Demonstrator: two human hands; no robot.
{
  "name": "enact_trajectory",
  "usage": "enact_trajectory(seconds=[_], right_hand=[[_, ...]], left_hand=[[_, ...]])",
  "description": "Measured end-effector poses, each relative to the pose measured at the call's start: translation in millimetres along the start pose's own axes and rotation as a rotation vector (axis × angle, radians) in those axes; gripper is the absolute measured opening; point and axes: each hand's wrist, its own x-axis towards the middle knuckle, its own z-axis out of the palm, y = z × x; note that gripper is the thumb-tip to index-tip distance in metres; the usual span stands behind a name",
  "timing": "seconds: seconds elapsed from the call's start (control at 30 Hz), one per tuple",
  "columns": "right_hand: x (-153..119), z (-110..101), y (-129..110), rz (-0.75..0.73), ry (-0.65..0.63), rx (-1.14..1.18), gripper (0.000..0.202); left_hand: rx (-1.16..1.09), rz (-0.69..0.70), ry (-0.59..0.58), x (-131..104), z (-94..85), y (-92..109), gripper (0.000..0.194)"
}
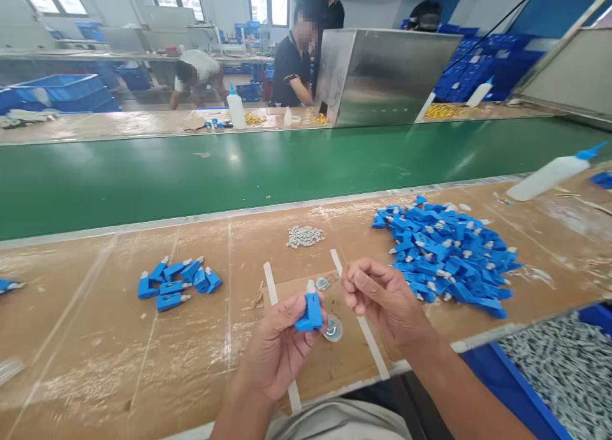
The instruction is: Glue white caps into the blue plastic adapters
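My left hand (pixel 287 341) holds a blue plastic part (pixel 312 311) with a white tip pointing up, above the cardboard-covered table (pixel 109 363). To its right, my right hand (pixel 382 293) is pinched, thumb against fingers; whatever it holds, if anything, is too small to make out. Two small clear round dishes lie near my hands, one (pixel 333 329) beside the blue part and another (pixel 322 283) behind it. Farther back sits a pile of small grey pieces (pixel 305 236). A large heap of blue parts (pixel 454 255) spreads at the right, and a smaller group (pixel 173 287) lies at the left.
A green conveyor belt (pixel 191 182) runs behind the table. One white bottle (pixel 549 177) leans at the right, and a blue bin of grey pieces (pixel 559 363) stands below the table edge. Across the belt are a metal box (pixel 382 76), another bottle (pixel 236 110) and several people.
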Motion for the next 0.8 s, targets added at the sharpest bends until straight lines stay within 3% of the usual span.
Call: enact_trajectory(seconds=[0.23, 0.5, 0.8], right_hand=[[-5, 1, -3, 0.14, 0.101, 0.139, 0.021], [-11, 4, -5, 0.232, 0.05, 0.165, 0.02], [-24, 19, 1, 0.035, 0.062, -0.182, 0.014]], left_hand=[[0.032, 0.015, -0.028, 1, 6.2, -3, 0.034], [0.128, 0.059, -0.044, 5, 9.9, -5, 0.032], [0.37, 0.272, -0.116, 4, 8.4, -12, 0.029]])
